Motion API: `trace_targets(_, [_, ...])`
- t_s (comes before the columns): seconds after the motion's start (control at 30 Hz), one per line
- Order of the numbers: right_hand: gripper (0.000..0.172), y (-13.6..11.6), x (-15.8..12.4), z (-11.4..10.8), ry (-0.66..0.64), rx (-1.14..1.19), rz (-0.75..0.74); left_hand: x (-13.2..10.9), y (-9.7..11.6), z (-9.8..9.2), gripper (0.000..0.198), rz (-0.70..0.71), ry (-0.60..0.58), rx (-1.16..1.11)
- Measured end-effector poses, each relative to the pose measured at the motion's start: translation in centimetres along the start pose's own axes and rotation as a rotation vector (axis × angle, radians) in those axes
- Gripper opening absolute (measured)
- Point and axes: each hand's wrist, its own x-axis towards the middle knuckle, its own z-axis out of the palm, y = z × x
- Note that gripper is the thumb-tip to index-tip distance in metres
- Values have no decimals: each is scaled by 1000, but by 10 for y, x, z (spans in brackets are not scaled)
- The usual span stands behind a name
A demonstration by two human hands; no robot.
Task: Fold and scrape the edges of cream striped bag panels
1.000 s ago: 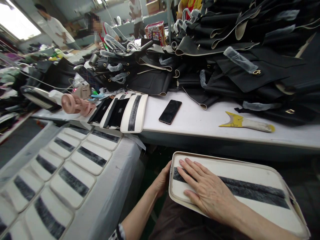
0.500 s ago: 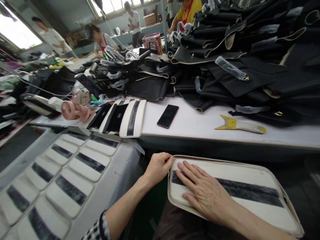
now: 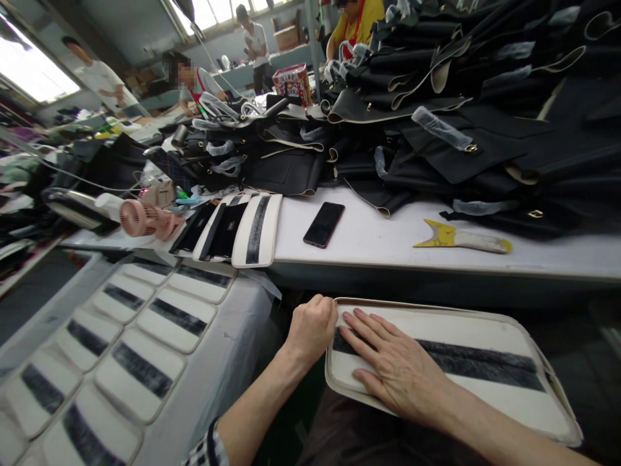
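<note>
Beneath right hand (image 3: 405, 372) | white panel (image 3: 478, 361) | left hand (image 3: 313, 329) at corner

panel (image 3: 475, 369) before table (image 3: 373, 247) | phone (image 3: 324, 224) on table, left of tool (image 3: 460, 239) | bags (image 3: 286, 169) behind phone

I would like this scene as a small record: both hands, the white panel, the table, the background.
left hand: curled at upper left corner of panel; exact grip hidden
right hand: spread flat on panel
panel: white, lengthwise dark stripe
table: phone, yellow tool, fan
lower left: more panels in rows
background: black goods heaped, co-workers
</note>
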Motion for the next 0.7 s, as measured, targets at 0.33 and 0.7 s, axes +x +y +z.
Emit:
trace_targets(0.33, [65,0,-4,4,19,41,8,-29,-16,7,33,-388,-203,-1294])
trace_targets(0.7, [62,1,-4,5,44,72,14,-45,-32,8,32,-593,-447,-1588])
